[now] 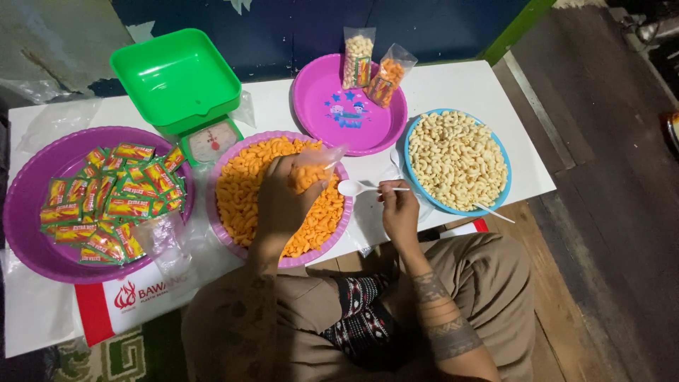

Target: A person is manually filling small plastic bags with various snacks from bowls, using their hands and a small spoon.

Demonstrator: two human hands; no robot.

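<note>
a: left hand (281, 201) is closed around a small clear bag (313, 170) partly filled with orange puffs, held over the pink bowl (228, 152). right hand (398, 209) pinches a white plastic spoon (361, 187) just beside it.

b: risk?

a: the bag mouth looks floppy; if it sags, puffs could spill onto the white table (460, 85).

b: containers?

a: right of the spoon hand, a blue bowl (503, 159) of pale puffs; beyond both hands, a magenta plate (318, 92) with two filled bags; left of the bag hand, a purple bowl (28, 191) of sachets and a green scale tray (177, 74), empty.

Four trays (42, 255), two filled bags (358, 56), two spoons (357, 187), one scale (211, 140).
</note>
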